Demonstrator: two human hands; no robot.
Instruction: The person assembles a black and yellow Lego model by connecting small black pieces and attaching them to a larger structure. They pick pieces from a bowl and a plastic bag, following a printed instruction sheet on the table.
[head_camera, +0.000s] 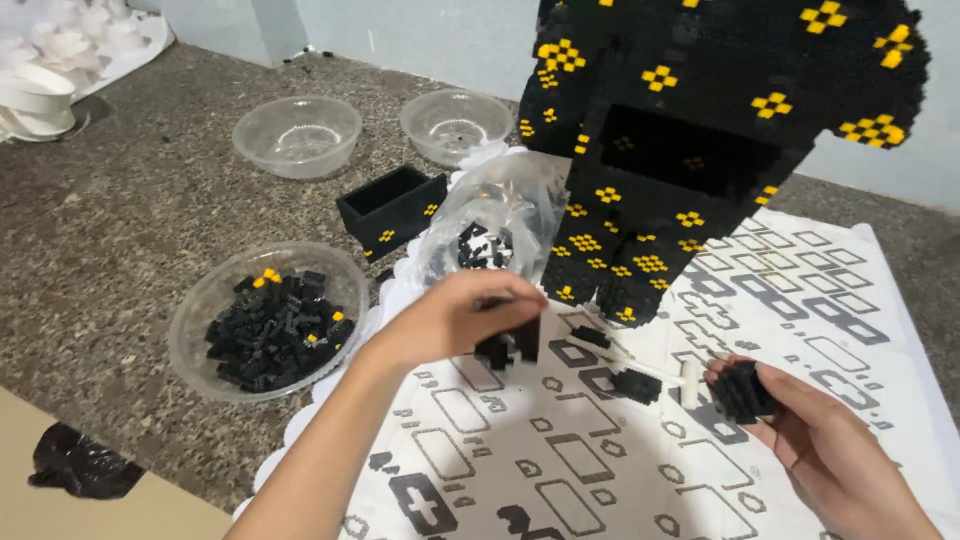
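Note:
My left hand (462, 312) pinches a small black brick piece (508, 346) just above the white instruction sheet (600, 460). My right hand (810, 440) holds a small black brick block (742, 390) at the lower right, above the same sheet. A big black brick model with yellow checker spots (690, 130) stands at the back of the sheet, with a rectangular hollow in its front. A white brick tool (670, 375) and a loose black brick cluster (636, 385) lie on the sheet between my hands.
A clear bowl of black and yellow bricks (270, 322) sits at the left on the speckled counter (120, 230). Two clear bowls (298, 135) (455, 125) stand behind. A small black brick box (390, 208) and a clear bag of bricks (492, 225) lie near the model.

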